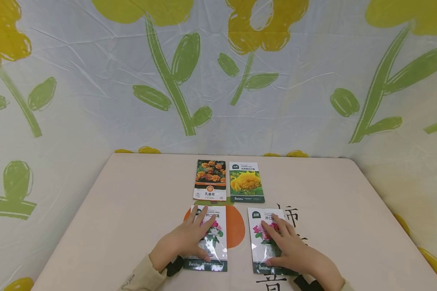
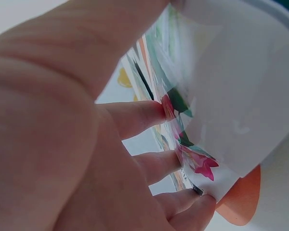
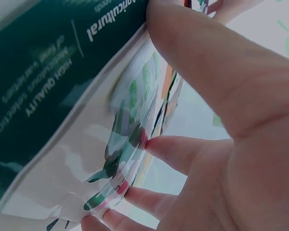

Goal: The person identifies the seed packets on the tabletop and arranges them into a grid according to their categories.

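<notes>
Two white seed packets with pink flowers and dark green lower bands lie side by side at the near part of the table. My left hand point(image 1: 183, 239) rests on the left packet point(image 1: 220, 245), fingers spread over its top and thumb near the lower band. Over the right packet point(image 1: 259, 249) my right hand point(image 1: 295, 249) lies likewise, fingertips on the flower picture. In the left wrist view, fingertips touch the glossy front of the packet point(image 2: 231, 96). The right wrist view has the thumb at the green band of its packet point(image 3: 62, 120) and the other fingertips farther up.
Behind them lie an orange marigold packet point(image 1: 210, 178) and a yellow flower packet point(image 1: 246, 182). The pale table cover point(image 1: 131, 202) carries a printed orange fruit point(image 1: 236, 226) and black characters point(image 1: 291, 216). A flower-patterned cloth point(image 1: 240, 129) hangs around the table.
</notes>
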Demonstrator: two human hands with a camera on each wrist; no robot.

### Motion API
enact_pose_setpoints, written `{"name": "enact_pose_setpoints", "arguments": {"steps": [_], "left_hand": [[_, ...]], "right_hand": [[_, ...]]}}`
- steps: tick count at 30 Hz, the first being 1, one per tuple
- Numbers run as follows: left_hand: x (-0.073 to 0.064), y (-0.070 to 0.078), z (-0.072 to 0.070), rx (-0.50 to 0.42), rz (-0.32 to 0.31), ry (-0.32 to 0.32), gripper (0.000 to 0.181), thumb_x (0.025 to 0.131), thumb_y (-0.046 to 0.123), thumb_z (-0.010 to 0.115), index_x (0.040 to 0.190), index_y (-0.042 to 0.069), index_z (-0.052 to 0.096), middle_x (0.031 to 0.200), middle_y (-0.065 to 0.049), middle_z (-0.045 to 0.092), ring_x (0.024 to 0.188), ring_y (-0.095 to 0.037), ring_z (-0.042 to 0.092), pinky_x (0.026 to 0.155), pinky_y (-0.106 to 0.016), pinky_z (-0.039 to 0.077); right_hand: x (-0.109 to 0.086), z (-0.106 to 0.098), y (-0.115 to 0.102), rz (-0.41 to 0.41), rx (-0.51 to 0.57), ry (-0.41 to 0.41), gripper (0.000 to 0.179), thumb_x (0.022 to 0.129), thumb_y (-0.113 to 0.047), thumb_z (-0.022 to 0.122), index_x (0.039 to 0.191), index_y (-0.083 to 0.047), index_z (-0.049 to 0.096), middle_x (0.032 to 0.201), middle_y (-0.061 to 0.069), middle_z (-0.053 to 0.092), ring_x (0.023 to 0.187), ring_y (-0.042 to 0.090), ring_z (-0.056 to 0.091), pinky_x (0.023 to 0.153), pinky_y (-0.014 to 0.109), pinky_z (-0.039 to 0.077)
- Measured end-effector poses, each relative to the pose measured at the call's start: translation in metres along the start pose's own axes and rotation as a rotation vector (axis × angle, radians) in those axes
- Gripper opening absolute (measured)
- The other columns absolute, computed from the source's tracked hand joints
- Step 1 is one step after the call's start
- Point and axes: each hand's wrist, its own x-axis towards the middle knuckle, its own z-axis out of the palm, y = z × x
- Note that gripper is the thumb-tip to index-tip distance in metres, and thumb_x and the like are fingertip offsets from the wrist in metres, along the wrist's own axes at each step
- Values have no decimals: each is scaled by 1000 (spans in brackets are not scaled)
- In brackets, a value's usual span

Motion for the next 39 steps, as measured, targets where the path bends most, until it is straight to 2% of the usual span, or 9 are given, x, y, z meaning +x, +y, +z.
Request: {"name": "enact_pose_setpoints", "arguments": {"steps": [16, 39], "left_hand": [[0, 2, -1, 4, -4, 11, 109, 69, 56, 83, 157, 18, 31, 165, -14, 9, 149, -45, 4, 102, -60, 41], [0, 1, -1, -11, -13, -4, 109, 69, 56, 83, 157, 19, 30, 166, -14, 8, 149, -44, 3, 104, -59, 40]], "right_hand": [[4, 2, -5, -3, -14, -12, 102, 71, -54, 81, 155, -17, 36, 162, 22, 12, 141, 53, 15, 93, 74, 39], [7, 3, -17, -30, -27, -40, 102, 75, -52, 80, 155, -12, 33, 162, 24, 11, 143, 55, 11, 95, 77, 32]]}}
